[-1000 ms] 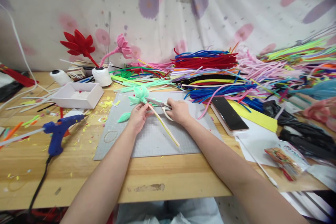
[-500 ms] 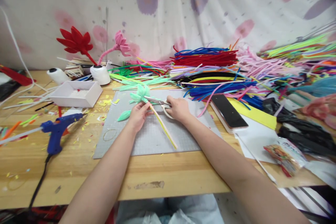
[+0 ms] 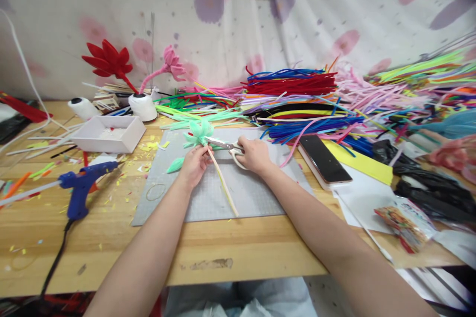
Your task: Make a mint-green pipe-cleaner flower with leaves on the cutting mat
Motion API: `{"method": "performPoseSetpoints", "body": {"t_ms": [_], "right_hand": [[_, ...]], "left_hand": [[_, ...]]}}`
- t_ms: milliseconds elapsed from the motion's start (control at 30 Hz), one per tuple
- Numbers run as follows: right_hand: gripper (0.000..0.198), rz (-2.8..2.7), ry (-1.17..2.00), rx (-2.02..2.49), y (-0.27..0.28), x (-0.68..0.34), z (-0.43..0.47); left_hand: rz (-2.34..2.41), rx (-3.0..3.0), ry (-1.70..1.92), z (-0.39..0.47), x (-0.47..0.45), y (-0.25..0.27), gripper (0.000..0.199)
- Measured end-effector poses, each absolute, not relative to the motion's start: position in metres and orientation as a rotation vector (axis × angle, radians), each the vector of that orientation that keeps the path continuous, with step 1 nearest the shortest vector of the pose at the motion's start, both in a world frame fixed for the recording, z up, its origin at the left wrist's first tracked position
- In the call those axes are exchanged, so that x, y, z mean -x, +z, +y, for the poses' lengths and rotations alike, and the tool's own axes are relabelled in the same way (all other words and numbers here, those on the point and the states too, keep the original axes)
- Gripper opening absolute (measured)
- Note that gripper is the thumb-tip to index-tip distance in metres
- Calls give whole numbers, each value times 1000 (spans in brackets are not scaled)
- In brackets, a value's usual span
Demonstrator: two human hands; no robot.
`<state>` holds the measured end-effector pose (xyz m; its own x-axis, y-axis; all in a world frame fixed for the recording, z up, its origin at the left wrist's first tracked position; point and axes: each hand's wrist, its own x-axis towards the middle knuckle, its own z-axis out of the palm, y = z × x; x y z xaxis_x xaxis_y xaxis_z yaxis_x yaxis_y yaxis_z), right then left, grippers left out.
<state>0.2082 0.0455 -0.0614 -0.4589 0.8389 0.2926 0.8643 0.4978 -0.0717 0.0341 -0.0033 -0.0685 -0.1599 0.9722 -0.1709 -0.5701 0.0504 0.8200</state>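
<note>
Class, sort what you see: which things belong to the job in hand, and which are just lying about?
In use: mint flower (left hand); scissors (right hand); grey mat.

Seemingly just lying about: phone; snack packet; black plastic.

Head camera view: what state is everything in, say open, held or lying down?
Mint flower: petals spread, held at its base in the left hand
Scissors: gripped in the right hand, blades too small to call open or shut
Loose mint leaf: lying on the grey mat
Blue glue gun: set down; on or off, cannot tell
White box: open on top
Phone: face up, screen dark
Red flower: petals spread
</note>
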Motion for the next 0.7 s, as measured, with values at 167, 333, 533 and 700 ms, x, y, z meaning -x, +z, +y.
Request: {"method": "performPoseSetpoints", "body": {"t_ms": [167, 333, 533, 700], "right_hand": [[25, -2480, -139, 1451, -62, -206, 44], [25, -2472, -131, 1429, -62, -206, 44], [27, -2472, -124, 1429, -62, -207, 44], [26, -2494, -117, 1410, -63, -209, 45]], "left_hand": [[945, -614, 1490, -4, -36, -69, 7], [926, -648, 1512, -5, -38, -67, 10], [928, -644, 1517, -4, -38, -68, 12], [924, -653, 1488, -4, -36, -69, 18]]}}
